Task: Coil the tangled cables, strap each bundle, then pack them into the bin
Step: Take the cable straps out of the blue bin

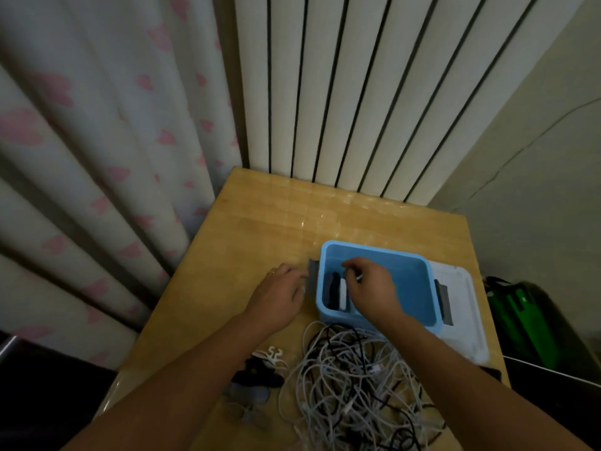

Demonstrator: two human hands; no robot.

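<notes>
We see the blue bin [419, 288] standing on the wooden table [260, 222] toward its right edge, with a black bundle [332, 292] and a white bundle [343, 294] upright against its left wall. The right hand [370, 288] reaches into the bin, fingers curled around a small white piece we cannot identify. The left hand [279, 297] rests relaxed against the bin's grey handle [313, 275], while the tangled cables [354, 385] lie heaped at the near edge beside a few straps [260, 372].

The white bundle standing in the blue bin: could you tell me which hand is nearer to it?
Right. The right hand reaches into the bin beside the white bundle; the left hand rests outside, at the bin's grey handle.
</notes>
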